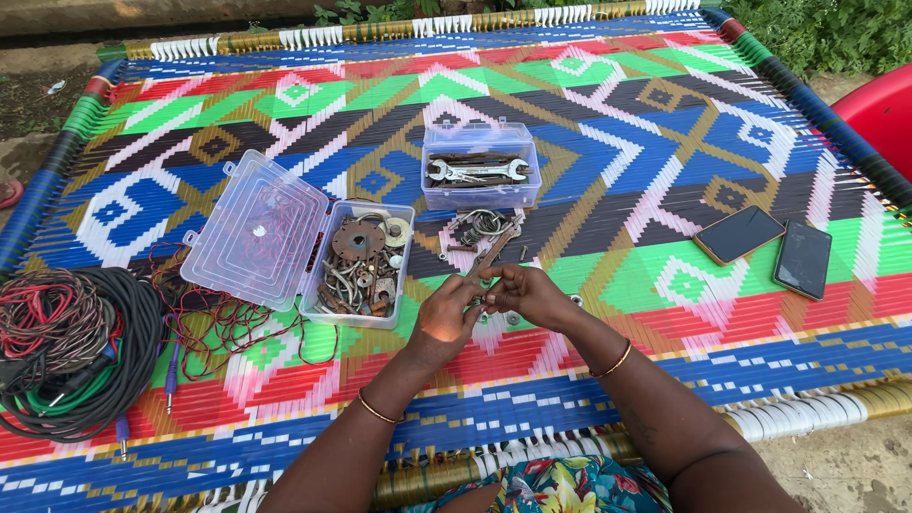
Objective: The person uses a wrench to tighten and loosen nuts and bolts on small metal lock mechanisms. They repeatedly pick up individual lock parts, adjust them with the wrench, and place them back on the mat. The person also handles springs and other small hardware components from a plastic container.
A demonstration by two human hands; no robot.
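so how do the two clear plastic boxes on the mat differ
The clear plastic box with the flung-open lid holds rusty discs, washers and small scrap; the clear plastic box farther up the mat holds spanners and has no lid showing. The open-lid box sits nearer the left hand. Both are transparent, rectangular and rest on the woven mat.

Two clear plastic boxes (480, 166) (359, 264) at 12 o'clock, one open lid (255, 231), two phones (738, 234) (803, 258) at 2 o'clock, one cable bundle (66, 347) at 9 o'clock, two hands (445, 318) (527, 293).
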